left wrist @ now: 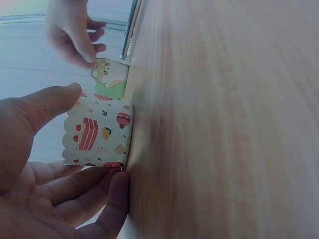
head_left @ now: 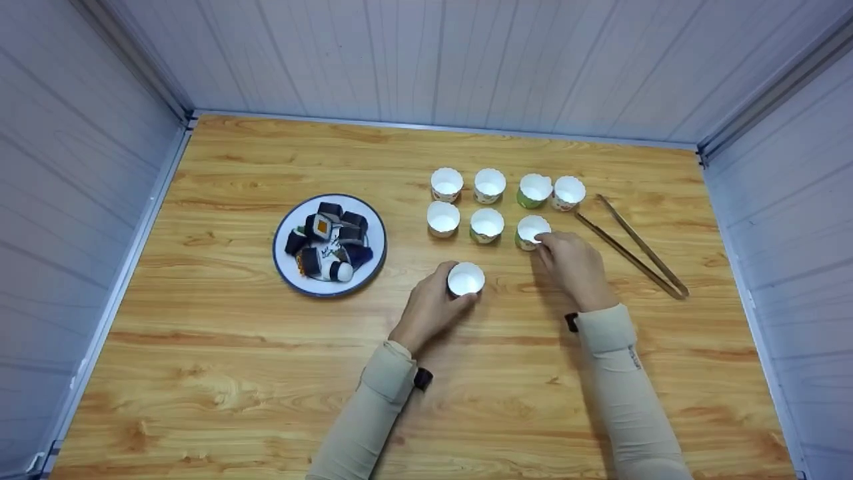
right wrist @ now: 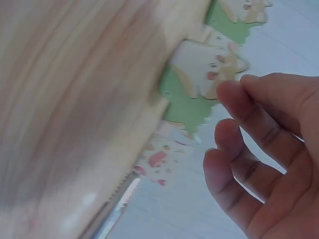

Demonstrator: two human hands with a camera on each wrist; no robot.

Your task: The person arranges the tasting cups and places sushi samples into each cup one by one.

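Observation:
In the head view my left hand point(head_left: 430, 308) holds a white paper cup point(head_left: 466, 279) upright from its left side, thumb in front. The left wrist view shows red cake prints on this cup point(left wrist: 97, 132), fingers and thumb point(left wrist: 55, 102) around it. My right hand point(head_left: 574, 267) is at the near right rim of another cup point(head_left: 530, 233). In the right wrist view that cup point(right wrist: 192, 79) is green with an animal print, and thumb and index fingertip point(right wrist: 229, 92) pinch its rim, the other fingers curled off it.
Beyond my hands, several paper cups point(head_left: 487, 225) stand in two rows. Metal tongs point(head_left: 633, 250) lie right of them. To the left, a blue-rimmed plate point(head_left: 293, 279) bears sushi-like pieces point(head_left: 321, 227). Pale panels point(head_left: 426, 60) enclose the wooden table point(head_left: 233, 373).

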